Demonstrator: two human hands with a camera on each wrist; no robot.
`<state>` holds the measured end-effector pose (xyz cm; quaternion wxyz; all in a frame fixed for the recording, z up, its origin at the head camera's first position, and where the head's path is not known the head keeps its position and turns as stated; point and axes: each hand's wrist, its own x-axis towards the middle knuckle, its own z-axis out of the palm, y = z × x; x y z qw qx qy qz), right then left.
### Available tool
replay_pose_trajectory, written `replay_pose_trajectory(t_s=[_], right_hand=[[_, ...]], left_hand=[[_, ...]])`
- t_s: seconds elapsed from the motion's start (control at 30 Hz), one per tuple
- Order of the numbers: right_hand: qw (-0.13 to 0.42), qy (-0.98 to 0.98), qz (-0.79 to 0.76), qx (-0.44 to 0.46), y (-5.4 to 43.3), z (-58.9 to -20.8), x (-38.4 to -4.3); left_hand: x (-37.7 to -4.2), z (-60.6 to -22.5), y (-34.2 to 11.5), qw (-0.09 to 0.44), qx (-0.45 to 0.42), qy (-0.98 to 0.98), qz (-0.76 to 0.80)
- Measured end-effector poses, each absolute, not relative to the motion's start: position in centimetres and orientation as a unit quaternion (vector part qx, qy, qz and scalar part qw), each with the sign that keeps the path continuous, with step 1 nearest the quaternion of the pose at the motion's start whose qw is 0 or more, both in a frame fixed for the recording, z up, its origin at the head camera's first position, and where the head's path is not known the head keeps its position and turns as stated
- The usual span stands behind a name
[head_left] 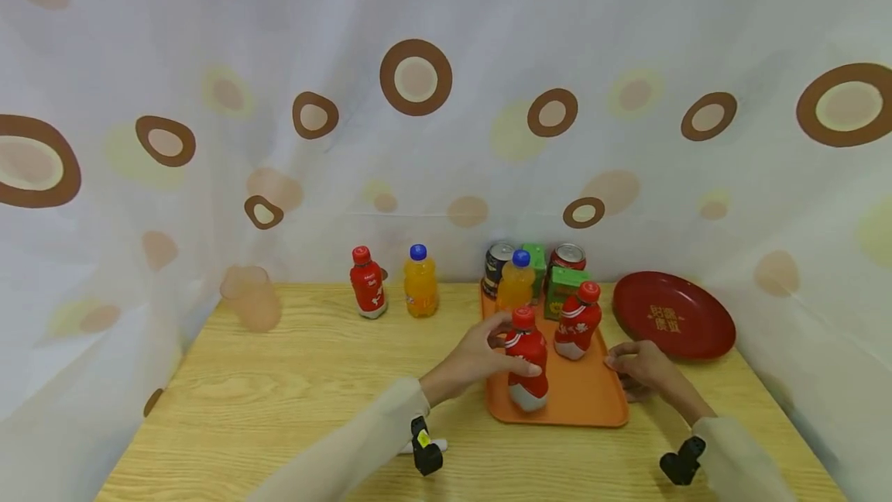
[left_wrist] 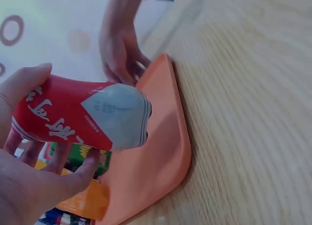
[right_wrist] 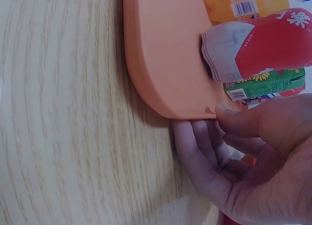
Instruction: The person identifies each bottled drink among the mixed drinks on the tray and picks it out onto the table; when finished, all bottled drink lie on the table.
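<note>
Left hand (head_left: 481, 353) grips red bottle (head_left: 526, 345), perhaps above tray (head_left: 581, 393); right hand (head_left: 645, 367) pinches rim (right_wrist: 147, 99).

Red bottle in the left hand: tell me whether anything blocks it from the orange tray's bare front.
Nothing visible does. The left hand holds the red bottle at the front of the orange tray; the second red bottle on it stands farther back.

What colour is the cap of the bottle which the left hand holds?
The cap is red; it shows best in the head view.
</note>
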<state>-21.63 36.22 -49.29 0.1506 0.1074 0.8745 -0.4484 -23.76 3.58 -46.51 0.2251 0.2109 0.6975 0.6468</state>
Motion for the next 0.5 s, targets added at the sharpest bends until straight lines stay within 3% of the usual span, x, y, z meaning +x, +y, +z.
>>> replay_pose_trajectory(t_s=[0.27,0.5], right_hand=[[0.157,0.876,-0.443,0.107,36.3,-49.3,-21.7],[0.157,0.878,-0.438,0.110,36.2,-49.4,-21.8]], left_hand=[[-22.6,-43.2,0.4,0.252,0.173,0.646,0.699],[-22.7,-41.2,-2.9,0.212,0.146,0.644,0.720]])
